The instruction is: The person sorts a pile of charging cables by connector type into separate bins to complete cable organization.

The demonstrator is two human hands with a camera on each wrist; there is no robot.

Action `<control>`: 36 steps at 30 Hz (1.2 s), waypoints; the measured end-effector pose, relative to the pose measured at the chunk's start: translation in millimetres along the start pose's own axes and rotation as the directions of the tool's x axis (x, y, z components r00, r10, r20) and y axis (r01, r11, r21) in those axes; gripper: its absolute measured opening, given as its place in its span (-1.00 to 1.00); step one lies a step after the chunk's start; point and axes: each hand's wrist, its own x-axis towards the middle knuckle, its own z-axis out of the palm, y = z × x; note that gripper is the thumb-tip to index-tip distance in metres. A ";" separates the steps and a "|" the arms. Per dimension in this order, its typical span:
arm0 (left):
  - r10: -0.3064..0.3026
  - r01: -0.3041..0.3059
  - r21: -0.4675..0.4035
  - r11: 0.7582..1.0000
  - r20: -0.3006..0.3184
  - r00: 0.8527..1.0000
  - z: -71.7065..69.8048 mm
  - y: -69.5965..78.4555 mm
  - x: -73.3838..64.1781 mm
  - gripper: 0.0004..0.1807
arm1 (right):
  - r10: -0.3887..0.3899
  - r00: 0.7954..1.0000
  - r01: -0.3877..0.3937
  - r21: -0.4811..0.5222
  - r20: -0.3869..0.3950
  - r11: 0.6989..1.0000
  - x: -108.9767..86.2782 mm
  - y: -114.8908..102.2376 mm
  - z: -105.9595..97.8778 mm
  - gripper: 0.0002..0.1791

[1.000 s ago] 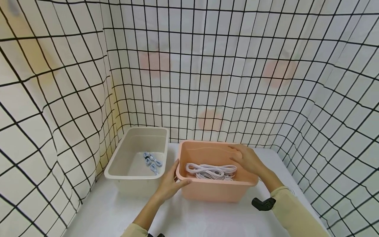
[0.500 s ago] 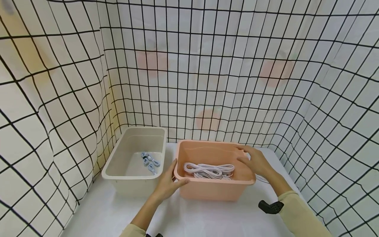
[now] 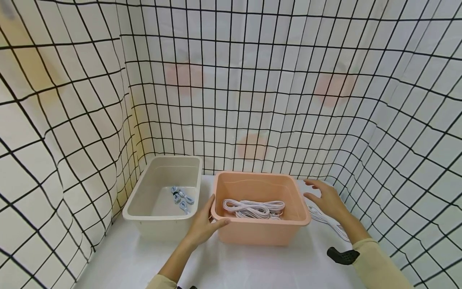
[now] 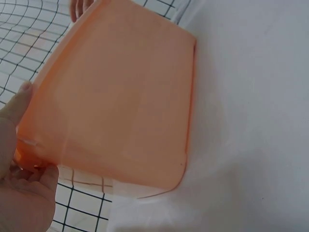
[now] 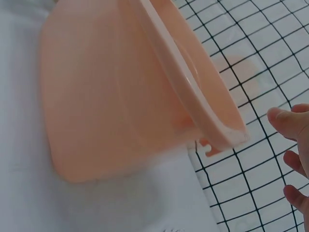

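A peach plastic bin (image 3: 260,233) stands on the white table, with bundled white cords (image 3: 254,208) inside. My left hand (image 3: 203,226) grips its left front corner, the thumb over the rim; in the left wrist view the fingers curl in under the rim. Off the bin's right end, my right hand (image 3: 326,200) hovers with loosely bent fingers and nothing in them. Below that hand, another bundle of white cord (image 3: 335,228) lies on the table, partly hidden by the hand and forearm. The right wrist view shows a gap between the fingertips and the bin's rim.
To the left stands a beige bin (image 3: 159,228), close beside the left hand, holding small light-blue cord bundles (image 3: 183,197). Black netting (image 3: 231,100) over pale cloth encloses the table (image 3: 245,267) at the back and both sides.
My right hand has moved right, from over the peach bin's right end to outside it, and the white cord on the table now shows more. My left hand stays at the corner.
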 end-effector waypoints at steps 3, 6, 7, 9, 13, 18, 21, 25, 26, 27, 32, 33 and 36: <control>-0.005 0.005 0.013 1.000 -0.005 1.000 -0.2 -2.3 0.0 0.12 | -0.001 1.000 0.001 0.007 -0.006 1.000 -3.8 8.7 -1.1 -0.44; 0.000 0.000 0.028 1.000 -0.015 1.000 0.1 -6.0 1.2 0.11 | 0.023 1.000 -0.022 0.015 -0.010 1.000 -8.3 18.5 -2.9 -0.43; 0.000 0.000 0.028 1.000 -0.021 1.000 0.3 -7.2 1.7 0.11 | 0.032 0.999 -0.032 0.015 -0.011 0.999 -10.0 21.7 -3.5 -0.43; 0.004 -0.003 0.027 1.000 -0.030 1.000 0.7 -7.7 2.1 0.10 | 0.046 0.999 -0.046 0.017 -0.013 0.999 -13.8 29.2 -4.0 -0.42; 0.004 -0.003 0.020 1.000 -0.030 1.000 0.2 -6.9 1.6 0.10 | 0.080 0.997 -0.080 0.006 -0.002 0.997 -24.3 43.9 -4.2 -0.40; -0.010 0.010 0.012 1.000 0.000 1.000 -1.9 -6.7 0.4 0.12 | 0.167 0.986 -0.167 -0.002 0.017 0.986 -41.5 61.5 -3.4 -0.37; -0.011 0.011 0.007 1.000 0.009 1.000 -2.8 -7.0 0.1 0.14 | 0.213 0.977 -0.213 -0.006 0.026 0.977 -50.1 73.1 -2.3 -0.35; -0.006 0.006 0.009 1.000 0.013 1.000 -3.5 -8.0 0.9 0.16 | 0.252 0.967 -0.250 -0.043 0.032 0.967 -60.6 88.6 0.9 -0.33; 0.002 -0.002 0.012 1.000 0.015 1.000 -3.5 -8.3 1.1 0.16 | 0.263 0.964 -0.261 -0.049 0.033 0.964 -63.5 92.2 2.1 -0.33; 0.000 0.000 0.012 1.000 0.017 1.000 -3.6 -8.1 1.4 0.17 | 0.273 0.961 -0.271 -0.057 0.033 0.961 -66.5 96.1 3.5 -0.32; 0.010 -0.010 0.011 1.000 0.010 1.000 -3.3 -6.2 2.3 0.14 | 0.345 0.937 -0.339 -0.094 0.060 0.936 -82.7 118.4 12.6 -0.26; 0.004 -0.004 0.007 1.000 0.008 1.000 -3.1 -5.7 2.4 0.14 | 0.368 0.927 -0.361 -0.095 0.076 0.928 -86.2 122.8 14.7 -0.24; 0.006 -0.006 -0.011 1.000 0.013 1.000 -2.2 -4.5 2.7 0.12 | 0.453 0.882 -0.445 -0.088 0.130 0.891 -97.0 134.1 21.8 -0.15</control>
